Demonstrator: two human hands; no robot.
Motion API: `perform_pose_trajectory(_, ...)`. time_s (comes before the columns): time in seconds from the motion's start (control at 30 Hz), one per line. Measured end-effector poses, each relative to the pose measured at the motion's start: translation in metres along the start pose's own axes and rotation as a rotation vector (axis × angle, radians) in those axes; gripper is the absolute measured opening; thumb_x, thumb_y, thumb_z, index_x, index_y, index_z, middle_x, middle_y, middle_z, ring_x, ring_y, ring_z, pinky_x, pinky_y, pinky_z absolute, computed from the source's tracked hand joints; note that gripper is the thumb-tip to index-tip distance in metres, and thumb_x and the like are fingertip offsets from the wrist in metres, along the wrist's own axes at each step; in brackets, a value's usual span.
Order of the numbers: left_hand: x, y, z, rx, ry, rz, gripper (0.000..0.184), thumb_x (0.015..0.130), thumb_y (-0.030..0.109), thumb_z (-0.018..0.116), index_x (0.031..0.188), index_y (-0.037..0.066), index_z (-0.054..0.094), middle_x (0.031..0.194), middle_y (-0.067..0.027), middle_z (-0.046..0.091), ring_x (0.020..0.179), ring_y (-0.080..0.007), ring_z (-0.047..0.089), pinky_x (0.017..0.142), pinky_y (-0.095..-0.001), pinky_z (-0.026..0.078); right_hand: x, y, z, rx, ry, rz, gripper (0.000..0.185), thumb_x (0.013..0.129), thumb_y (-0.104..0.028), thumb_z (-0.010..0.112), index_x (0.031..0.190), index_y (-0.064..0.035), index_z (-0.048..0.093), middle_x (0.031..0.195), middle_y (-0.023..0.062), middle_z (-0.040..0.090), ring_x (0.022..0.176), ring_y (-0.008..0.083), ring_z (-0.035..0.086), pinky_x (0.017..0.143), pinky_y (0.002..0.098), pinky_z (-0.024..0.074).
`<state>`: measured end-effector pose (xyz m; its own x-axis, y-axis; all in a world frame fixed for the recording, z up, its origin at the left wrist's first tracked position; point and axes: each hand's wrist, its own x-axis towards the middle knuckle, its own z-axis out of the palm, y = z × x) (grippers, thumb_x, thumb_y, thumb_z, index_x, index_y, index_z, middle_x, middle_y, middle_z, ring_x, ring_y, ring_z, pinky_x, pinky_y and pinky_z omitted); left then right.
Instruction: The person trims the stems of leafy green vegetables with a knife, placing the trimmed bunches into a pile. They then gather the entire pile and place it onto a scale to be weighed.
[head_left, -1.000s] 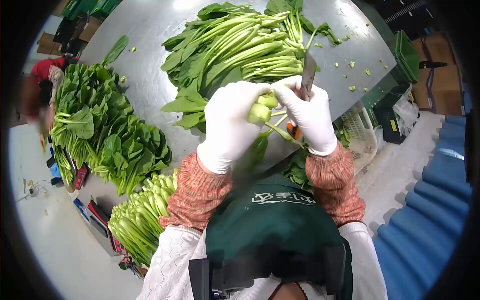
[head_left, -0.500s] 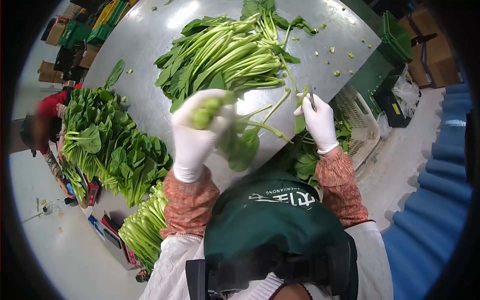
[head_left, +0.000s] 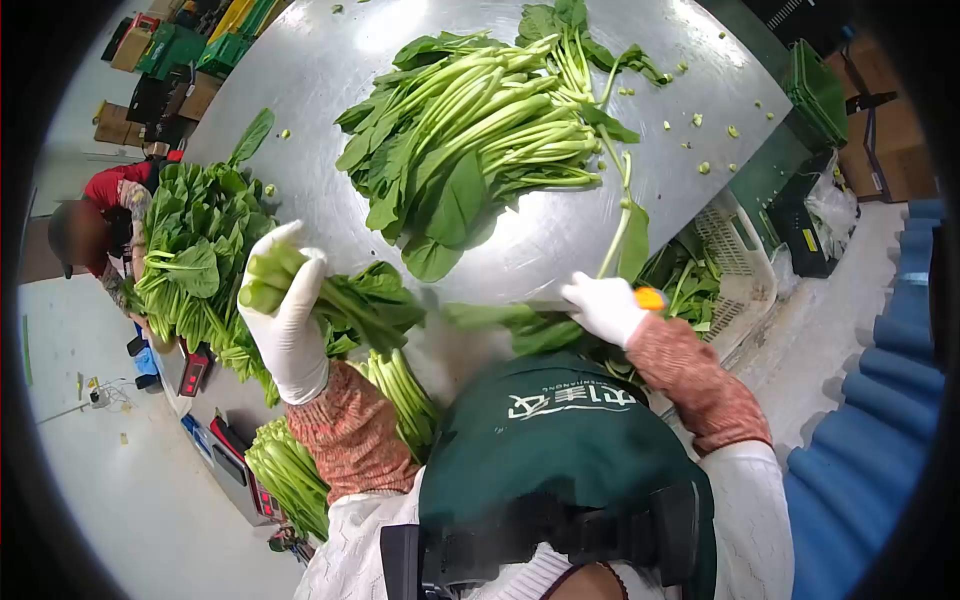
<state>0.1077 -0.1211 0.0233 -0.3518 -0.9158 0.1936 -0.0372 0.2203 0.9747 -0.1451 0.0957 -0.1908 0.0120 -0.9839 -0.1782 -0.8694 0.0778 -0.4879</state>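
My left hand (head_left: 290,325), in a white glove, is wrapped round a small bunch of green stalks (head_left: 268,278), cut ends up, leaves trailing right. Lower right of the centre, my right hand (head_left: 604,308), also gloved, is closed round a knife whose orange handle end (head_left: 650,299) shows behind the palm. The blade is mostly hidden; a blurred leaf (head_left: 515,318) lies beside that hand. Beyond both hands a large pile of leafy greens (head_left: 490,130) lies on the metal table (head_left: 310,180). One loose stem with a leaf (head_left: 630,235) hangs near the table's front edge.
Stacked greens (head_left: 200,240) line the left side, with more bunches (head_left: 290,470) nearer me beside red-edged scales (head_left: 240,455). Another person (head_left: 110,195) stands at the far left. A white crate (head_left: 745,270) with leaves is at the right. Cut bits (head_left: 703,168) dot the table.
My left hand has moved left and down with its bunch, towards the stacked greens. My right hand has come down and left, turning so that the orange handle end shows.
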Motion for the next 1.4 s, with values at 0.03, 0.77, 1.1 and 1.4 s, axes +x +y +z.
perform_pose_trajectory(0.03, 0.000, -0.007, -0.005, 0.035, 0.028, -0.015, 0.025, 0.086, -0.004, 0.068, 0.111, -0.002, 0.063, 0.088, -0.0019, 0.064, 0.079, -0.0090, 0.059, 0.073, -0.0239, 0.048, -0.017, 0.016, -0.018, -0.004, -0.125, -0.015, 0.025, 0.082, -0.026, 0.067, 0.102, -0.0116, 0.064, 0.093, 0.0118, 0.064, 0.078, 0.0348, 0.068, 0.072, 0.0454, 0.0552)
perform_pose_trajectory(0.77, 0.023, -0.052, 0.029, 0.349, 0.026, -0.060, 0.018, 0.080, -0.006, 0.073, 0.096, 0.000, 0.068, 0.085, -0.0027, 0.069, 0.077, -0.0070, 0.061, 0.074, -0.0226, 0.050, 0.261, 0.042, -0.179, 0.911, 0.251, 0.203, 0.025, 0.081, -0.023, 0.077, 0.091, -0.0041, 0.065, 0.073, -0.0002, 0.059, 0.057, 0.0074, 0.049, 0.049, 0.0256, 0.0397)
perform_pose_trajectory(1.1, 0.020, -0.013, 0.102, 0.743, -0.375, 0.530, 0.050, 0.070, 0.002, 0.076, 0.119, 0.008, 0.068, 0.100, -0.0095, 0.070, 0.092, -0.0305, 0.065, 0.082, -0.0381, 0.053, 0.078, -0.078, -0.173, 0.989, 0.537, -0.041, 0.015, 0.083, -0.010, 0.077, 0.095, -0.0058, 0.069, 0.078, -0.0049, 0.065, 0.058, -0.0011, 0.044, 0.052, 0.0172, 0.0341)
perform_pose_trajectory(1.4, -0.029, -0.013, 0.130, 0.801, -0.361, 0.497, 0.035, 0.069, 0.005, 0.074, 0.103, 0.008, 0.065, 0.090, -0.0086, 0.064, 0.084, -0.0299, 0.062, 0.075, -0.0379, 0.052, 0.014, -0.088, -0.128, 0.372, 0.672, 0.135, 0.028, 0.084, -0.002, 0.062, 0.112, -0.0080, 0.066, 0.083, 0.0172, 0.070, 0.076, 0.0318, 0.071, 0.067, 0.0386, 0.0552)
